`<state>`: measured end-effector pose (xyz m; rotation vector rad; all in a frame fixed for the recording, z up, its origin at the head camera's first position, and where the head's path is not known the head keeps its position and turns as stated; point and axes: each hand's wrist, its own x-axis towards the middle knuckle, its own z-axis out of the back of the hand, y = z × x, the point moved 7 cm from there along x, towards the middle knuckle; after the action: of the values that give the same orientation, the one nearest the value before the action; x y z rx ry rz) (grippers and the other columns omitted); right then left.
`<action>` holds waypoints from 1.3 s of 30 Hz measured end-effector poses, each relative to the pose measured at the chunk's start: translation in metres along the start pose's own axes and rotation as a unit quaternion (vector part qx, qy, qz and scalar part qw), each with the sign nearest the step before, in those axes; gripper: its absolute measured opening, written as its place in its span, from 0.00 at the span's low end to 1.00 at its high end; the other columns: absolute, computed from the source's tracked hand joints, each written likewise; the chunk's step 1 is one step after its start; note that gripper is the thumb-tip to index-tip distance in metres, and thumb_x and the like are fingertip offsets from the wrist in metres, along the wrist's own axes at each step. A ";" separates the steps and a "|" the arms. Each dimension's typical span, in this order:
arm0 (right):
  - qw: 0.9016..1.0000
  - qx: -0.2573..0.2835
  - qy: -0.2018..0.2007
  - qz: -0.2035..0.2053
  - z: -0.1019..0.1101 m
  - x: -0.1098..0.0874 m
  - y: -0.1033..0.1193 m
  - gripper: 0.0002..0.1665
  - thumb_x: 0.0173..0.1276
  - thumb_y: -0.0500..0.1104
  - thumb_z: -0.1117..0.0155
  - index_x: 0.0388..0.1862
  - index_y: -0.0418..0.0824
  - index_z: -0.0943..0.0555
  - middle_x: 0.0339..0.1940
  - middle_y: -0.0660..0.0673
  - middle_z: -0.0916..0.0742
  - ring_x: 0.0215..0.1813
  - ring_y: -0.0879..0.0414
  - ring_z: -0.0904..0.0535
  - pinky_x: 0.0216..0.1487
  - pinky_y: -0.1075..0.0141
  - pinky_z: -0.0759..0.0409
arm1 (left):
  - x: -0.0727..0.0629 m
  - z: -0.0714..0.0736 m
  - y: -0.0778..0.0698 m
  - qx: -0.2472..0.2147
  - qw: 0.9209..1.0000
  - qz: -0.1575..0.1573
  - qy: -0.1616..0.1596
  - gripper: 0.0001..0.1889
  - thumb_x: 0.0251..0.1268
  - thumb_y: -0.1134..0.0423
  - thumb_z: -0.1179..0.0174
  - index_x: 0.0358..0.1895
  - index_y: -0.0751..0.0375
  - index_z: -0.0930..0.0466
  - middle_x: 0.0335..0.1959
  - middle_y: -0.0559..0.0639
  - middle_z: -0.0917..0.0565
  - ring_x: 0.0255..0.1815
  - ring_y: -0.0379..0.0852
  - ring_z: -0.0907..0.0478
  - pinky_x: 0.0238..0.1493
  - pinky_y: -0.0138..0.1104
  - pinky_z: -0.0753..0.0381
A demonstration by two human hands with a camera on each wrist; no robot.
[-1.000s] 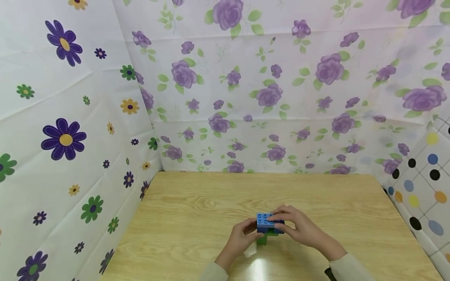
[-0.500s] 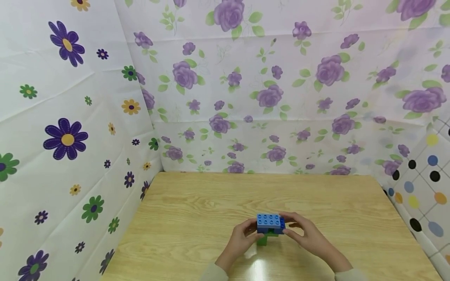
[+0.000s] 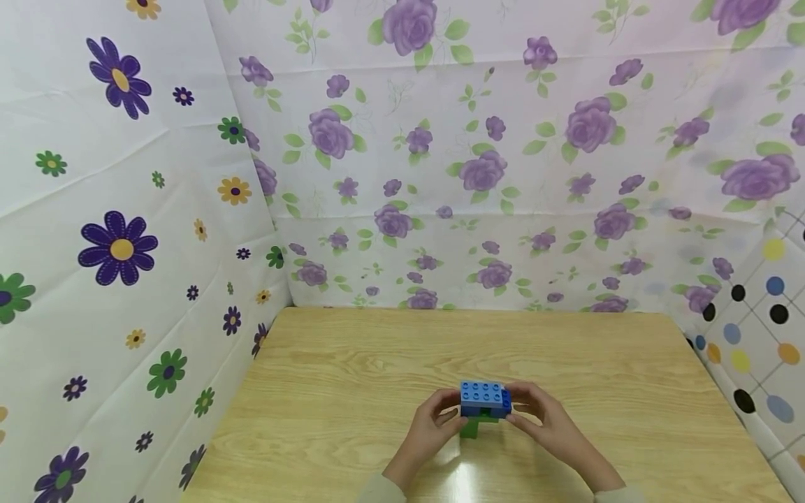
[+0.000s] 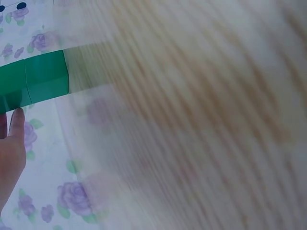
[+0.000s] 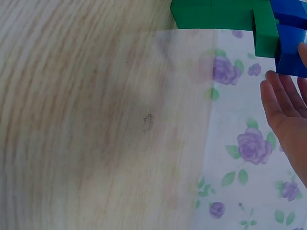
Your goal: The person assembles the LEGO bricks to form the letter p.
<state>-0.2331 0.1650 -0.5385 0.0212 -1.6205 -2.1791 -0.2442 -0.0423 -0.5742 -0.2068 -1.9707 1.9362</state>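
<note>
A stack of toy building bricks stands on the table in the head view. On top lies a light blue studded brick [image 3: 481, 395], with dark blue bricks [image 3: 506, 401] under it and at its right end. Below them, a narrower column of green bricks [image 3: 469, 429] reaches down; the right wrist view shows the green bricks [image 5: 216, 14] reaching the wood. My left hand [image 3: 429, 425] holds the stack's left end between thumb and fingers. At the right end, my right hand [image 3: 548, 420] pinches the dark blue part, its fingers partly behind it.
The light wooden table [image 3: 352, 377] spreads around the stack. Behind it hangs a cloth with purple roses [image 3: 481, 171]. A daisy-patterned cloth [image 3: 163, 293] borders the left side, a dotted cloth [image 3: 761, 342] the right.
My right hand has come off the top of the light blue brick and moved right and down to the stack's right end, uncovering the studs. The left hand keeps its hold.
</note>
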 end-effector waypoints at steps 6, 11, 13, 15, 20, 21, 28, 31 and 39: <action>1.000 0.024 -0.002 -0.016 -0.001 -0.003 -0.007 0.22 0.67 0.41 0.35 0.58 0.38 0.27 0.57 0.40 0.20 0.57 0.62 0.23 0.58 0.54 0.20 | 0.000 0.003 0.000 -0.020 1.000 0.000 0.001 0.21 0.62 0.73 0.37 0.58 0.62 0.26 0.58 0.58 0.23 0.60 0.52 0.27 0.64 0.40 0.27; 1.000 0.023 -0.012 0.000 -0.001 -0.003 -0.006 0.21 0.67 0.40 0.36 0.57 0.36 0.26 0.55 0.38 0.19 0.55 0.63 0.22 0.55 0.61 0.18 | 0.002 0.005 0.001 -0.012 1.000 0.002 -0.005 0.20 0.61 0.71 0.36 0.58 0.61 0.24 0.57 0.56 0.22 0.59 0.50 0.25 0.63 0.39 0.25; 1.000 0.023 -0.018 0.001 -0.001 -0.002 -0.004 0.21 0.67 0.39 0.35 0.57 0.36 0.26 0.55 0.38 0.19 0.55 0.62 0.22 0.55 0.62 0.18 | 0.003 0.006 0.001 -0.006 1.000 0.003 -0.010 0.20 0.61 0.70 0.36 0.57 0.62 0.24 0.56 0.56 0.21 0.58 0.49 0.24 0.62 0.39 0.25; 1.000 0.017 -0.022 0.007 -0.001 -0.001 -0.002 0.21 0.67 0.39 0.36 0.57 0.36 0.26 0.55 0.38 0.19 0.55 0.62 0.22 0.55 0.60 0.18 | 0.003 0.007 -0.001 -0.001 1.000 0.006 -0.016 0.19 0.62 0.69 0.36 0.56 0.63 0.23 0.55 0.56 0.21 0.58 0.48 0.24 0.62 0.38 0.24; 0.999 0.008 -0.032 0.016 -0.003 0.003 0.003 0.20 0.68 0.39 0.36 0.58 0.37 0.25 0.55 0.39 0.18 0.55 0.61 0.22 0.56 0.54 0.19 | 0.004 0.010 -0.003 0.009 0.999 0.016 -0.029 0.17 0.62 0.69 0.36 0.55 0.65 0.22 0.54 0.57 0.20 0.58 0.51 0.24 0.61 0.38 0.24; 0.999 0.009 -0.034 0.019 -0.003 0.004 0.004 0.20 0.68 0.38 0.36 0.58 0.37 0.25 0.54 0.39 0.18 0.55 0.60 0.21 0.56 0.54 0.19 | 0.004 0.011 -0.004 0.010 0.999 0.015 -0.031 0.18 0.62 0.70 0.36 0.55 0.66 0.23 0.54 0.57 0.21 0.58 0.52 0.24 0.61 0.38 0.24; 0.999 0.014 -0.040 0.008 -0.004 0.009 0.003 0.22 0.67 0.39 0.35 0.58 0.37 0.24 0.53 0.40 0.18 0.53 0.59 0.20 0.54 0.64 0.18 | 0.004 0.014 -0.004 0.004 0.999 0.025 -0.046 0.18 0.61 0.72 0.36 0.54 0.68 0.22 0.54 0.60 0.21 0.57 0.53 0.23 0.56 0.32 0.20; 0.999 0.013 -0.042 -0.010 -0.004 0.010 0.000 0.23 0.67 0.40 0.35 0.59 0.37 0.25 0.53 0.40 0.17 0.53 0.60 0.20 0.54 0.67 0.19 | 0.003 0.014 -0.004 0.002 0.999 0.030 -0.045 0.17 0.61 0.74 0.37 0.54 0.69 0.23 0.52 0.61 0.20 0.54 0.52 0.22 0.53 0.31 0.19; 0.997 0.021 -0.043 -0.059 -0.002 0.012 -0.009 0.26 0.68 0.43 0.36 0.63 0.38 0.26 0.53 0.39 0.18 0.51 0.61 0.20 0.51 0.71 0.18 | -0.002 0.010 -0.031 -0.002 0.999 0.032 -0.043 0.16 0.62 0.72 0.37 0.53 0.74 0.23 0.49 0.63 0.19 0.49 0.49 0.21 0.50 0.31 0.17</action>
<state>-0.2462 0.1612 -0.5445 0.0357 -1.7526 -2.2627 -0.2416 -0.0539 -0.5440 -0.1933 -2.0453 2.0126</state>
